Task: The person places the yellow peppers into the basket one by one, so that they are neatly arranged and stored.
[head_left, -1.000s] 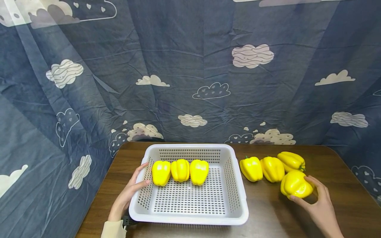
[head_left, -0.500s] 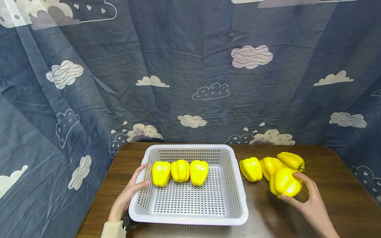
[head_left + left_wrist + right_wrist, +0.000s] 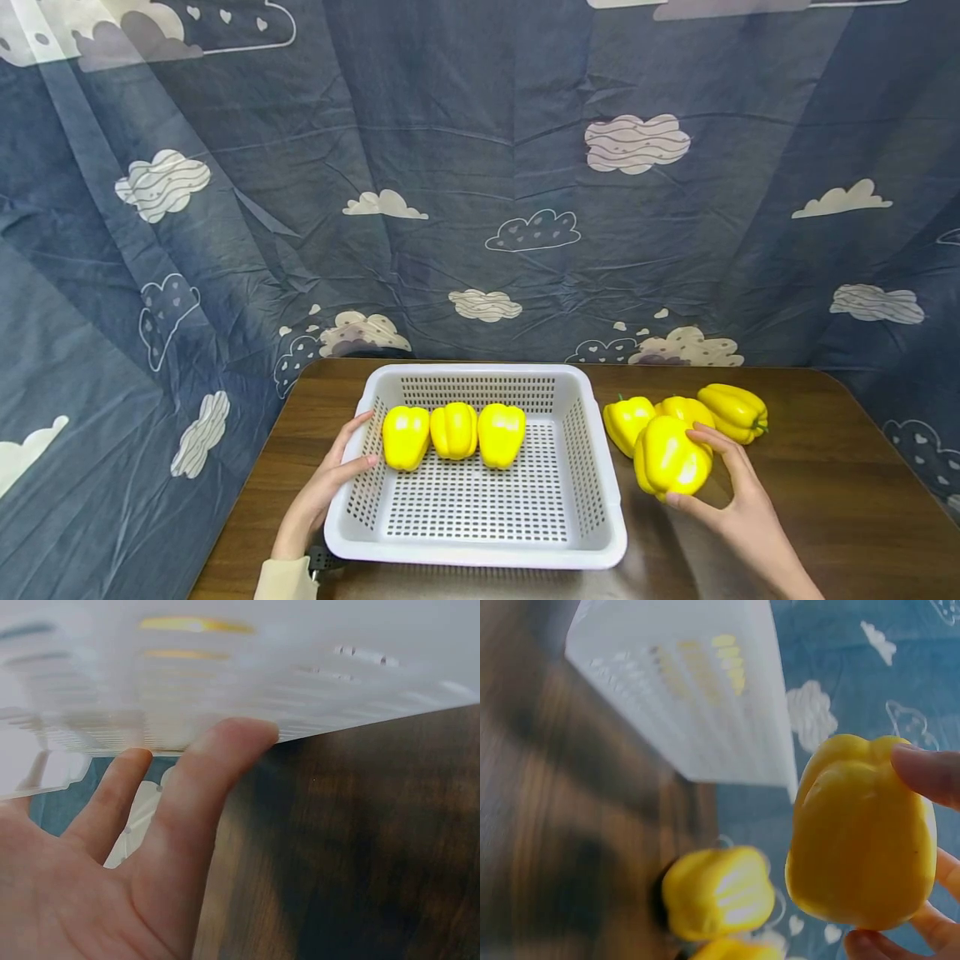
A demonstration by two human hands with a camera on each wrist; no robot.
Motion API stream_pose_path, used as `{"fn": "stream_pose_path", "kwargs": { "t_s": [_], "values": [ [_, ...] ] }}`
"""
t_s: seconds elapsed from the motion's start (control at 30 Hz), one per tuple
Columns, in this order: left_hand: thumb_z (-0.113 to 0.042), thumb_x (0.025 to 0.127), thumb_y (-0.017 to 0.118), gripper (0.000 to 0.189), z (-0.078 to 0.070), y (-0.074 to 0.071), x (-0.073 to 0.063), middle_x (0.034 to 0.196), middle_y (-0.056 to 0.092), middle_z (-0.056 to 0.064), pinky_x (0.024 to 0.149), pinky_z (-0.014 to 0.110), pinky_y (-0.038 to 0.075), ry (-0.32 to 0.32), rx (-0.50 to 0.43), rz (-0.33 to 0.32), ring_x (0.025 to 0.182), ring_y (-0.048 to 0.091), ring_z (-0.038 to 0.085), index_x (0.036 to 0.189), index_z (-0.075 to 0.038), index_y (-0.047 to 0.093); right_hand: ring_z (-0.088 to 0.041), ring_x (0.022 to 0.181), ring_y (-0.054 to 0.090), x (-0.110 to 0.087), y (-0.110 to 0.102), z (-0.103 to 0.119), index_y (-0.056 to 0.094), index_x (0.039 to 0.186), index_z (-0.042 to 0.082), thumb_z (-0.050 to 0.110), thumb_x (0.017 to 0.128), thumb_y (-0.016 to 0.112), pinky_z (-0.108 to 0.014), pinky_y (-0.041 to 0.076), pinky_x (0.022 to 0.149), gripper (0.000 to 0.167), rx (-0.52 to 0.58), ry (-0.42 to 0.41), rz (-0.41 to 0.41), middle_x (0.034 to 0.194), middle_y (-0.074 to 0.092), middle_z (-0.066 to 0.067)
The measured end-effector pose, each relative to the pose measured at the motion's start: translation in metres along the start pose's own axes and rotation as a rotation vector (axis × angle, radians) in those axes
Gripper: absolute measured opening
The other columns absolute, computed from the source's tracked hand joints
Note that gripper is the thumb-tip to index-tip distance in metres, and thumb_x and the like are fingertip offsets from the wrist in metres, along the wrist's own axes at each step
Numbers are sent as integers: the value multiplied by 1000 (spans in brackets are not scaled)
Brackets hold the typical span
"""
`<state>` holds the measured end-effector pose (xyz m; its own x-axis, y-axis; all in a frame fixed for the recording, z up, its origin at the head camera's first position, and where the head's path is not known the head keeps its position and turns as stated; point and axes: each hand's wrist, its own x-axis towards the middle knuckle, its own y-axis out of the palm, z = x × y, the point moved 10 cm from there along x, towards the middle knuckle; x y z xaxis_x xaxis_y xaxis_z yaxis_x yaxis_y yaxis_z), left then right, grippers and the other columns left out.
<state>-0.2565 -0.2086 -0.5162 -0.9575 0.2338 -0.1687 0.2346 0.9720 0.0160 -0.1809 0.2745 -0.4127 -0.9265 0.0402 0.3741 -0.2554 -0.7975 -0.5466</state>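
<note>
In the head view my right hand [image 3: 738, 512] holds a yellow bell pepper [image 3: 672, 457] between thumb and fingers, raised above the table. The right wrist view shows this bell pepper [image 3: 862, 832] close up, fingertips on both its ends. My left hand [image 3: 322, 487] rests against the left side of a white perforated plastic basket [image 3: 480, 557], thumb and fingers spread and fairly straight. Close to the basket wall in the left wrist view are my thumb [image 3: 195, 795] and a finger. Three yellow bell peppers, one being the middle pepper [image 3: 453, 431], stand in a row inside the basket.
Right of the basket on the brown wooden table [image 3: 825, 500] are a yellow pepper [image 3: 624, 421], another pepper [image 3: 686, 408] partly hidden behind the held one, and a third pepper [image 3: 735, 411] lying on its side. A dark blue cloud-patterned cloth [image 3: 450, 250] hangs behind the table.
My right hand has carried the bell pepper leftward toward the basket, now in front of the loose peppers. My left hand and the basket have stayed put.
</note>
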Motion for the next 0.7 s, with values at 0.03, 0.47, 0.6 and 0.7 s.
{"fn": "stream_pose_path", "kwargs": {
  "t_s": [0.03, 0.47, 0.6, 0.7],
  "values": [
    [-13, 93, 54, 66, 0, 0, 0, 154, 14, 17, 82, 51, 48, 0, 0, 0, 117, 44, 42, 149, -28, 22, 11, 124, 23, 1, 3, 3, 45, 136, 8, 1, 65, 85, -17, 16, 101, 81, 6, 13, 13, 139, 36, 8],
    [-14, 93, 55, 67, -1, 0, 0, 154, 13, 17, 80, 52, 49, -1, -2, 2, 116, 45, 42, 149, -28, 22, 6, 127, 27, 9, 35, 53, 49, 132, 11, 5, 62, 88, -5, 24, 94, 80, 58, -100, 91, 138, 42, -6],
    [-14, 93, 55, 67, 0, 0, 0, 154, 14, 17, 80, 52, 49, -5, -4, 0, 116, 46, 42, 149, -29, 22, 5, 127, 28, 11, 46, 63, 50, 131, 11, 6, 63, 88, -6, 27, 94, 77, 83, -121, 125, 138, 42, -7],
    [-14, 93, 54, 66, 0, 0, 0, 154, 14, 17, 80, 52, 49, -6, -8, -2, 116, 46, 42, 149, -29, 22, 3, 126, 30, 12, 54, 70, 50, 130, 10, 5, 63, 88, -7, 31, 94, 77, 114, -139, 144, 138, 42, -8]
  ]
}}
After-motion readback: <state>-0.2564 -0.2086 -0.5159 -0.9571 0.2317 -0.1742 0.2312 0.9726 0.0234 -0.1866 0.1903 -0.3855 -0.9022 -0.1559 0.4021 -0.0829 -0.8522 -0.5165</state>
